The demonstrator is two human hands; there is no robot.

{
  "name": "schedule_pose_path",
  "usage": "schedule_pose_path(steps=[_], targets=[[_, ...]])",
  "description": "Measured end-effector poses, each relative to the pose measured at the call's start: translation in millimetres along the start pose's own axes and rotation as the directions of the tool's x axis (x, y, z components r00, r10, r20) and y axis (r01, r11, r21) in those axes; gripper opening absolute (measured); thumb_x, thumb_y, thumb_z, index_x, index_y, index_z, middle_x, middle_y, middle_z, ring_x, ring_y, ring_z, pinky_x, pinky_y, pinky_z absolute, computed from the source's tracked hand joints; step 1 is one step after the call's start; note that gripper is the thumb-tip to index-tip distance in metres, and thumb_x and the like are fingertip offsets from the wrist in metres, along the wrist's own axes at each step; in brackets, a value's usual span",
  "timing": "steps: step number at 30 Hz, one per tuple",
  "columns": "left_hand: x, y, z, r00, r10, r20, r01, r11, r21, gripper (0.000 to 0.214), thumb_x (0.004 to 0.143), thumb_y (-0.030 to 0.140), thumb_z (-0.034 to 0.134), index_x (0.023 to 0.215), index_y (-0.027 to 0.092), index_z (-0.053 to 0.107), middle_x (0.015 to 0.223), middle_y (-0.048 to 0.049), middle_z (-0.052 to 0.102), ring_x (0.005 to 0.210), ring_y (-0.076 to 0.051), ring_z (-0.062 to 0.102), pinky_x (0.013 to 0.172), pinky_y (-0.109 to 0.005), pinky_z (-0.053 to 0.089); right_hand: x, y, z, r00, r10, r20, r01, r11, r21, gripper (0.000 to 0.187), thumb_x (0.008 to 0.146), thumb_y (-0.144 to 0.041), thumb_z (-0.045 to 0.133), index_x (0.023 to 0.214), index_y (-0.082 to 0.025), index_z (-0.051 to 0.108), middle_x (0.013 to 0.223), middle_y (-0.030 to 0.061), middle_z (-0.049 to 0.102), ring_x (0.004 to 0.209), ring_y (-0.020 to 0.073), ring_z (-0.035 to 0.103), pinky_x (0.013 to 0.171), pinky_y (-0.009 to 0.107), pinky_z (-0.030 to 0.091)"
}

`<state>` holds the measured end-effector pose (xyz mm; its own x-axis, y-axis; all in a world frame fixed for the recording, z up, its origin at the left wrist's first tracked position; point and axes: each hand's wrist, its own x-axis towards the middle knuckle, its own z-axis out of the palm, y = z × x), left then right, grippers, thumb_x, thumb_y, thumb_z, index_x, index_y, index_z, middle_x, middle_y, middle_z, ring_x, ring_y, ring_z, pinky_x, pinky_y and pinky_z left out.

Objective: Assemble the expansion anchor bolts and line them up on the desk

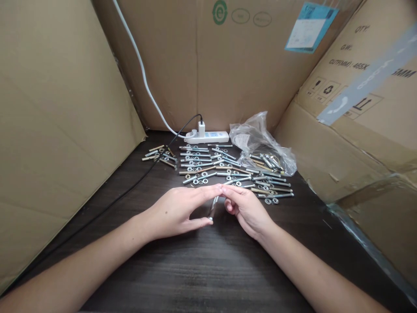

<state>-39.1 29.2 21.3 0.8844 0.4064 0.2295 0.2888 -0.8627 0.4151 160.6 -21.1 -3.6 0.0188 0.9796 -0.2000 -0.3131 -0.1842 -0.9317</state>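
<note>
My left hand holds a silvery metal bolt over the near part of the dark table. The bolt tilts, its lower end at the left thumb and its upper end under the left fingertips. My right hand meets the left fingertips at that upper end, thumb and forefinger pinched together and the other fingers curled. Whatever lies in this pinch is hidden by the fingers. Just beyond both hands, rows of bolts and sleeves lie with loose nuts and washers among them.
A smaller pile of metal parts lies at the left. A clear plastic bag with more hardware is at the back right. Behind the rows sits a white power strip; a black cable crosses the table's left side. Cardboard boxes wall three sides.
</note>
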Motion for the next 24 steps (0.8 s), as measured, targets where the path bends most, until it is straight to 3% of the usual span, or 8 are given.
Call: schedule_pose_path(steps=[9, 15, 24], targets=[[0.6, 2.2, 0.3, 0.998, -0.071, 0.001, 0.071, 0.995, -0.074, 0.063, 0.083, 0.037, 0.063, 0.138, 0.028, 0.033, 0.138, -0.0046, 0.050, 0.120, -0.022, 0.053, 0.099, -0.037, 0.047, 2.3, 2.2, -1.0, 0.993, -0.109, 0.033, 0.114, 0.962, -0.248, 0.028, 0.074, -0.035, 0.070, 0.095, -0.017, 0.072, 0.061, -0.0022, 0.060, 0.048, 0.0076, 0.048, 0.046, 0.022, 0.033], [-0.6, 0.8, 3.7, 0.998, -0.060, -0.023, 0.058, 0.995, -0.075, 0.065, 0.081, 0.036, 0.065, 0.138, 0.028, 0.034, 0.142, -0.0078, 0.043, 0.124, -0.024, 0.049, 0.097, -0.039, 0.049, 1.7, 1.3, 0.0, 0.995, -0.075, 0.072, 0.090, 0.968, -0.233, 0.029, 0.074, -0.037, 0.070, 0.094, -0.016, 0.069, 0.062, -0.0026, 0.059, 0.053, 0.0089, 0.051, 0.049, 0.022, 0.035], [0.4, 2.1, 2.4, 1.000, -0.011, -0.021, 0.009, 0.996, -0.090, 0.073, 0.080, 0.031, 0.067, 0.141, 0.029, 0.028, 0.139, -0.0065, 0.048, 0.123, -0.022, 0.050, 0.102, -0.041, 0.046, 0.9, 0.0, 1.3, 0.994, 0.020, 0.109, -0.006, 0.992, -0.125, 0.030, 0.070, -0.037, 0.074, 0.090, -0.015, 0.067, 0.063, -0.0036, 0.055, 0.052, 0.0069, 0.048, 0.047, 0.020, 0.031]])
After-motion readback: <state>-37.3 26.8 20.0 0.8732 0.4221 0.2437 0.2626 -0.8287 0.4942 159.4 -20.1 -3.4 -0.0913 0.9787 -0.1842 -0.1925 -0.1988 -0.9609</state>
